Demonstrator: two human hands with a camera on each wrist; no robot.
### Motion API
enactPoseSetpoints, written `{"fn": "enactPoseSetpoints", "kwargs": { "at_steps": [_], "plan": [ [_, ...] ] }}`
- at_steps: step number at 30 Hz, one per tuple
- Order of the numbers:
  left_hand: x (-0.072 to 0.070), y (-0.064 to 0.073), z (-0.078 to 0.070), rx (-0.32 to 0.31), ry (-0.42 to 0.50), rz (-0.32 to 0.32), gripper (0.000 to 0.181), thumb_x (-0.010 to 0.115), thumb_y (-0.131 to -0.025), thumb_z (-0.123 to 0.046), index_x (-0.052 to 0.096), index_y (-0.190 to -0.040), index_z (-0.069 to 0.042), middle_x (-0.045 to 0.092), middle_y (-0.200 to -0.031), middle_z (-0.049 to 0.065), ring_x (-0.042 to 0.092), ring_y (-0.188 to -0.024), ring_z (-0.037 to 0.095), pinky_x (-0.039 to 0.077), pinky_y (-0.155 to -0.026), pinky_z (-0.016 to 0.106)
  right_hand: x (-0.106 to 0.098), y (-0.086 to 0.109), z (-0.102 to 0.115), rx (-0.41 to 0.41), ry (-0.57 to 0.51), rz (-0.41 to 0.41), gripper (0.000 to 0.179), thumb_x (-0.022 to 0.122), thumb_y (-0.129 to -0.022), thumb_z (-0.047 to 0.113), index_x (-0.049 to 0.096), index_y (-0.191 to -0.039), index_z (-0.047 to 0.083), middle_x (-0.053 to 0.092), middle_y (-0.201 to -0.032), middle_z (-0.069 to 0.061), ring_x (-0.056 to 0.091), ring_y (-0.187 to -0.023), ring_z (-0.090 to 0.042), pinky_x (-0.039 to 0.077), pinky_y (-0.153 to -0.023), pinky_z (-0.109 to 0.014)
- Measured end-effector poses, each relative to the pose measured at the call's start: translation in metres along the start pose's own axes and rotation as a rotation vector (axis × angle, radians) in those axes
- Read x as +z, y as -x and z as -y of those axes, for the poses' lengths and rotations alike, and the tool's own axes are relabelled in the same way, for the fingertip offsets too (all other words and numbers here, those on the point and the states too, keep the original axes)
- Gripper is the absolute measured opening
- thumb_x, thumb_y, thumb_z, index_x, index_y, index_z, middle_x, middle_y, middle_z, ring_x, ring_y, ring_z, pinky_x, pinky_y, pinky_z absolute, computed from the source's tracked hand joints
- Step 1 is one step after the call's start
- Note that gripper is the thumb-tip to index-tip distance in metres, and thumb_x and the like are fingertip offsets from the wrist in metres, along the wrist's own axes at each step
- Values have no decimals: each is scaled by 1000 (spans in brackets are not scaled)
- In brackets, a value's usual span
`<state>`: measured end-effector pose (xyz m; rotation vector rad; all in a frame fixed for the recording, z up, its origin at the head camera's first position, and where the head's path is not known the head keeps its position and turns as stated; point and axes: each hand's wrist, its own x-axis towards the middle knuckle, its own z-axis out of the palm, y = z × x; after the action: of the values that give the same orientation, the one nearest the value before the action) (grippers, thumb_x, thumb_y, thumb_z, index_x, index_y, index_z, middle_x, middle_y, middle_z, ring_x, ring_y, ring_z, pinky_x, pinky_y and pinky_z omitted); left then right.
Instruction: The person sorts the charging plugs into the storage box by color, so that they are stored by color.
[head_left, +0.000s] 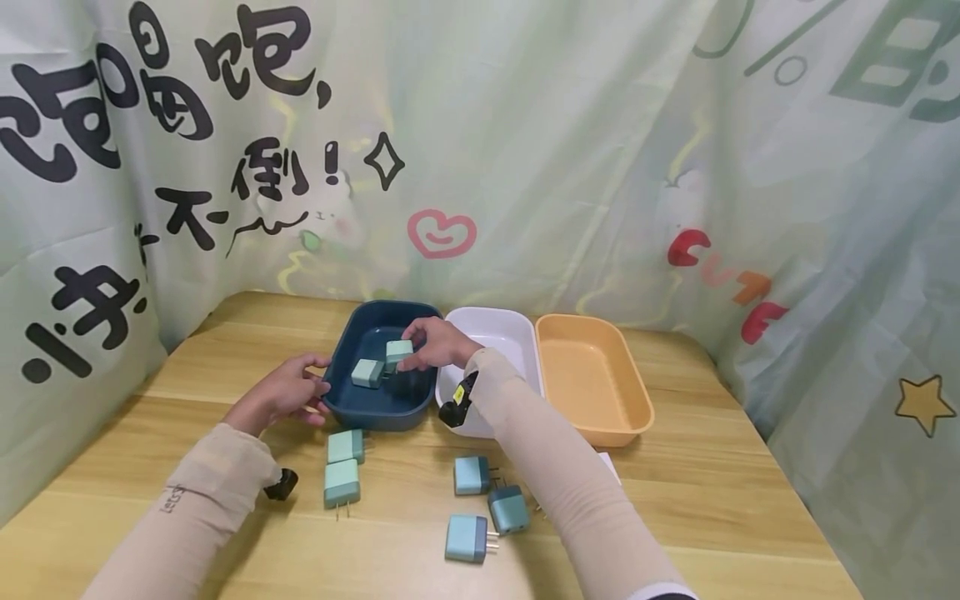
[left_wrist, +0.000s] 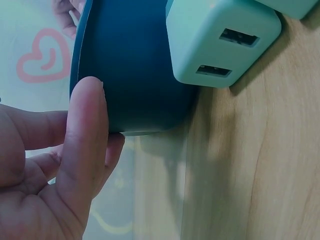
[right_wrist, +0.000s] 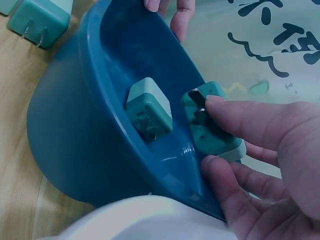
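Note:
My right hand [head_left: 438, 343] pinches a mint-green wall charger [head_left: 399, 352] between thumb and fingers, inside the dark blue tray [head_left: 382, 418]. The metal prongs of this charger [right_wrist: 212, 122] show in the right wrist view. A second mint-green charger [head_left: 367, 373] lies on the tray floor beside it. At the tray's left side, my left hand [head_left: 288, 390] holds the rim, its thumb [left_wrist: 87, 130] against the wall. Two more mint-green chargers [head_left: 345, 447] [head_left: 342, 483] lie on the table in front of the tray; one USB charger [left_wrist: 225, 45] looms close in the left wrist view.
A white tray [head_left: 491, 315] stands against the blue one, partly behind my right forearm. An orange tray [head_left: 592, 375] adjoins it on the right. Several blue chargers [head_left: 467, 537] lie on the wooden table [head_left: 247, 367] near the right sleeve. A printed curtain [head_left: 510, 167] hangs behind.

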<state>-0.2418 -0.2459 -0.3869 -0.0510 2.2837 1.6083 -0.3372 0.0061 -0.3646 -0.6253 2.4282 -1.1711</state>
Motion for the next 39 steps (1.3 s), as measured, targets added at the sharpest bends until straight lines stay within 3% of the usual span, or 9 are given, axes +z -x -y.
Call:
{"fn": "enactPoseSetpoints", "kwargs": {
  "at_steps": [15, 24, 39],
  "plan": [
    [5, -2, 1, 10, 4, 16, 53, 40, -100, 4, 20, -149, 4, 47, -119, 30, 61, -78, 25, 60, -65, 41, -2, 2, -5, 2, 22, 12, 43, 84, -75, 13, 60, -110, 5, 63, -98, -8, 61, -64, -18, 57, -67, -26],
    [6, -3, 1, 2, 12, 19, 53, 41, -99, 5, 21, -148, 3, 47, -118, 30, 61, -77, 24, 60, -65, 41, -3, 3, -5, 5, -46, 29, 40, 73, -86, 8, 58, -121, -7, 60, -96, -9, 65, -69, -18, 57, -67, -27],
    [0, 1, 0, -3, 11, 15, 55, 42, -99, 4, 19, -149, 4, 45, -119, 31, 61, -79, 25, 60, -66, 40, 7, 25, 7, -102, 5, 91, 40, 72, -89, 16, 59, -123, 0, 60, -111, -9, 63, -78, -17, 56, -70, -25]
  ]
}}
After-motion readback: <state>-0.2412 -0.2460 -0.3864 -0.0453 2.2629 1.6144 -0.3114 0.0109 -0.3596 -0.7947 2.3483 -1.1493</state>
